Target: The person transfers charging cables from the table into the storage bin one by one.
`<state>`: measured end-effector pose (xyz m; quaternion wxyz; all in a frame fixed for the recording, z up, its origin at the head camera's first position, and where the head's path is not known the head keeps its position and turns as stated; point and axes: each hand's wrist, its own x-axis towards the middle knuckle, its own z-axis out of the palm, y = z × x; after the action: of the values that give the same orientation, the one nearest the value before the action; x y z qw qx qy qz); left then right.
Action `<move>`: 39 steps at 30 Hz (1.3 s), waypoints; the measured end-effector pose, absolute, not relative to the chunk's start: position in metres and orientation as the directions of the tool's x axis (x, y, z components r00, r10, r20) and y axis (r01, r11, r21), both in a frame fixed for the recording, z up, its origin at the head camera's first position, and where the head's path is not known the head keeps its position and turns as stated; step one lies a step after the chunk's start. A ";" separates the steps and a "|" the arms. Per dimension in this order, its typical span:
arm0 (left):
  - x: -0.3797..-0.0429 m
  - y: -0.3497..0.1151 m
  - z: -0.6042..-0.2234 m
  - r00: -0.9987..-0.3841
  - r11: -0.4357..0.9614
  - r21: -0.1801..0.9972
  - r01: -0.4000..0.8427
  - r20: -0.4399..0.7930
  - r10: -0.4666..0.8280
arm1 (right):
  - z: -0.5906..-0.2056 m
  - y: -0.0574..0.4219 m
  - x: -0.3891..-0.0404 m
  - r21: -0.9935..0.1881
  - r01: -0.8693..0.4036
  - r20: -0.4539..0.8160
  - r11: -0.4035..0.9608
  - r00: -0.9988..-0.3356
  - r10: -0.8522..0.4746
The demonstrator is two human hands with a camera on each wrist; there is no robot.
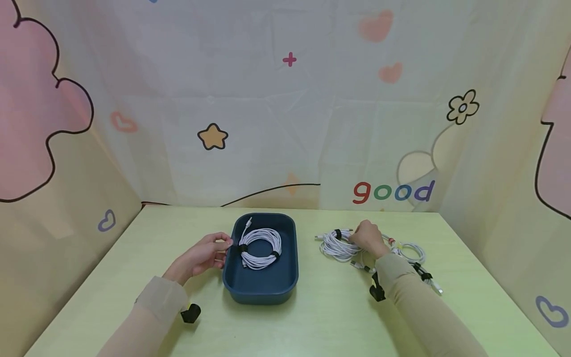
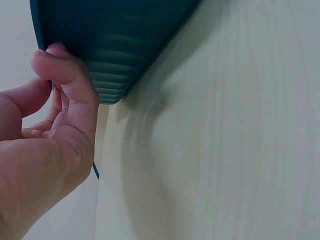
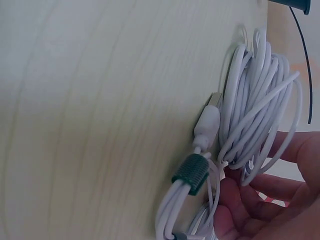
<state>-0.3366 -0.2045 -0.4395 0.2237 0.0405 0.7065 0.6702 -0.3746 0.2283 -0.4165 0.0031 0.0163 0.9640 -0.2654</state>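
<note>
A dark blue plastic bin (image 1: 260,287) stands on the table with a coiled white cable (image 1: 267,237) inside, bound by black straps. At its left side my left hand (image 1: 205,255) pinches the rim between thumb and curled fingers; the ribbed outer wall (image 2: 117,65) shows in the left wrist view. Over on the right, my right hand (image 1: 369,238) grips the edge of a second coiled white cable (image 1: 335,246). That coil (image 3: 255,105) looks tilted up in the right wrist view. Beside it lies a cable bundle with a green tie (image 3: 191,174) and a metal-tipped plug (image 3: 207,122).
More white cables lie around my right forearm: a small coil (image 1: 415,252) and a bundle with black straps (image 1: 421,271). The pale wooden table (image 1: 312,327) ends at a printed cloth backdrop (image 1: 267,163). Cloth walls also stand at both sides.
</note>
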 end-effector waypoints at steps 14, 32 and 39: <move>-0.338 -0.205 -0.442 -0.892 0.098 0.963 -0.250 -0.268 0.365 | -0.409 0.226 -0.371 -0.590 0.074 -0.022 0.804 -0.997 0.076; -0.337 -0.205 -0.438 -0.893 0.092 0.963 -0.252 -0.268 0.362 | -0.392 0.225 -0.362 -0.641 -0.009 0.066 0.768 -0.997 0.043; -0.337 -0.205 -0.437 -0.892 0.092 0.962 -0.257 -0.273 0.360 | -0.391 0.231 -0.358 -0.677 -0.045 0.080 0.735 -0.997 0.012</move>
<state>-0.3370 -0.2051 -0.4375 0.2294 0.0367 0.7025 0.6727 -0.3584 0.2308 -0.3906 -0.0395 -0.0089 0.9304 -0.3642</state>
